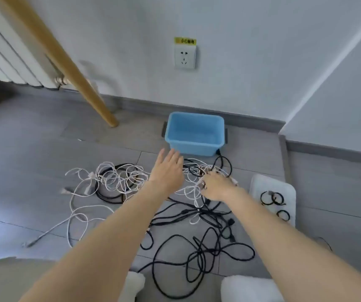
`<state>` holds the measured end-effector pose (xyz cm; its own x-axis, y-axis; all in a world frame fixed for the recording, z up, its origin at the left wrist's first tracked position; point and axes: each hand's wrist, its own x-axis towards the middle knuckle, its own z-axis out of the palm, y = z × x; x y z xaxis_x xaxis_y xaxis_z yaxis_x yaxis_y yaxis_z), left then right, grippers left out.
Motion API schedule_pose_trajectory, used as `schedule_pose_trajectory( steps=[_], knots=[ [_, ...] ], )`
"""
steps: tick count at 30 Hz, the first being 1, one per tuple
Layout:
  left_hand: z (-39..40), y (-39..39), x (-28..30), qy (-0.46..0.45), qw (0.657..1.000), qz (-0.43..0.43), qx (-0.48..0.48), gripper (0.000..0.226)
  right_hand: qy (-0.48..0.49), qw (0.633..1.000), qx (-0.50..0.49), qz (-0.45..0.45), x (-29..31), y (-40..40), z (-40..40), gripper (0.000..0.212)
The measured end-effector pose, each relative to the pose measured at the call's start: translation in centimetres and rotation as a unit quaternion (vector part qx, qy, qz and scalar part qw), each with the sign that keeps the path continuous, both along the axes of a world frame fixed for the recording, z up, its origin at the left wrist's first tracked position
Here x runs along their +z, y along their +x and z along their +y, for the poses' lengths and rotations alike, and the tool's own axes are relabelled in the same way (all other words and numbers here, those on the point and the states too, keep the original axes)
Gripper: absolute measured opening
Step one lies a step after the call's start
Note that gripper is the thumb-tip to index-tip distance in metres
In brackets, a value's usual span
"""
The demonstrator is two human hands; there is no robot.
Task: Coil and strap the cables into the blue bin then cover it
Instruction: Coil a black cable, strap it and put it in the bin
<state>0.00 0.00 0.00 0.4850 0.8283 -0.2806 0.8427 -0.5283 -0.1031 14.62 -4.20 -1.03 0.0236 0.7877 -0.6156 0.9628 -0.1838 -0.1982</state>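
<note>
Right hand [215, 186] pinched the white cable [193, 189] tangle on the floor; left hand [168, 168] hovered flat, fingers straight, holding nothing. Empty blue bin [194, 147] lay at 12 o'clock, nearer the left.

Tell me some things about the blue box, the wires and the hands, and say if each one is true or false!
1. The blue bin has nothing in it. True.
2. The right hand is pinching white cables. True.
3. The left hand is holding a black cable. False: it is open, fingers straight, holding nothing.
4. All the cables are coiled neatly. False: they lie tangled on the floor.
5. The white lid covers the bin. False: it lies on the floor, with black straps on it.
</note>
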Motion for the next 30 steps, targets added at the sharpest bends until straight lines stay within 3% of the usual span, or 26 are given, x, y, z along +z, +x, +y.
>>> schedule_pose_trajectory(
  steps=[4, 7, 10, 17, 22, 25, 28, 30],
  knots=[
    [-2.8, 0.6, -0.3, -0.004, 0.999, 0.004, -0.053, 0.056, -0.061, 0.996, -0.046, 0.037, -0.9, 0.4, -5.2, 0.037],
    [-4.4, 2.5, 0.5, -0.025, 0.995, -0.044, -0.085, 0.054, -0.079, 0.994, -0.06, 0.036, -1.7, 0.8, -8.2, 0.019],
    [-5.7, 4.0, 0.5, -0.077, 0.991, -0.091, -0.068, 0.044, -0.066, 0.994, -0.082, 0.034, -2.5, 0.5, -9.2, 0.031],
    [-6.9, 1.7, -5.6, -0.209, 0.977, -0.025, -0.028, 0.039, -0.102, 0.994, -0.036, 0.034, -7.9, -1.7, -8.7, 0.033],
    [-6.0, 0.7, -8.0, -0.229, 0.973, -0.013, -0.004, 0.042, -0.14, 0.99, -0.026, 0.02, -10.5, -1.3, -9.1, 0.022],
    [-5.8, 0.5, -7.6, -0.233, 0.972, -0.027, -0.004, 0.044, -0.099, 0.984, -0.081, 0.12, -9.2, -1.6, -8.6, 0.015],
    [-5.6, 0.9, -5.1, -0.229, 0.97, -0.081, 0.009, 0.046, 0.005, 0.942, -0.193, 0.276, -4.8, -2.3, -6.6, 0.022],
    [-5.1, 1.3, -2.3, -0.215, 0.961, -0.162, 0.056, 0.043, 0.098, 0.914, -0.221, 0.325, -1.0, -2.4, -4.7, 0.031]
  ],
)
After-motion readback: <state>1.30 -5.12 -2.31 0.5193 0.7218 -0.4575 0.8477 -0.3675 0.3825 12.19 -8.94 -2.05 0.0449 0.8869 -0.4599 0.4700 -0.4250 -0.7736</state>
